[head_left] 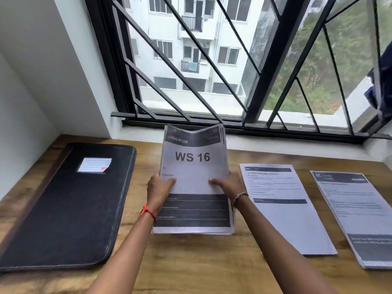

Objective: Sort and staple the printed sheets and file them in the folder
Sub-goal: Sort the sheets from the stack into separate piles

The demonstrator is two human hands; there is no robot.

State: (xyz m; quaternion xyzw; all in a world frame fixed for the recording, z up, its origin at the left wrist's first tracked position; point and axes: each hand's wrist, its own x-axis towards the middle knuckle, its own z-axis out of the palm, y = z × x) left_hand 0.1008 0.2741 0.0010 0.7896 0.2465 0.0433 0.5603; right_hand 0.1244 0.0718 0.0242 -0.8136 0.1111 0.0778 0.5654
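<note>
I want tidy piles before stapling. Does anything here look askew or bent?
The WS 16 stack, held between the left hand and the right hand, buckles along its top edge, with sheets fanned at its right side. The label on the black folder seems to lift at one corner.

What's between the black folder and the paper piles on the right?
Head view: the WS 16 stack, held by the left hand and right hand.
</note>
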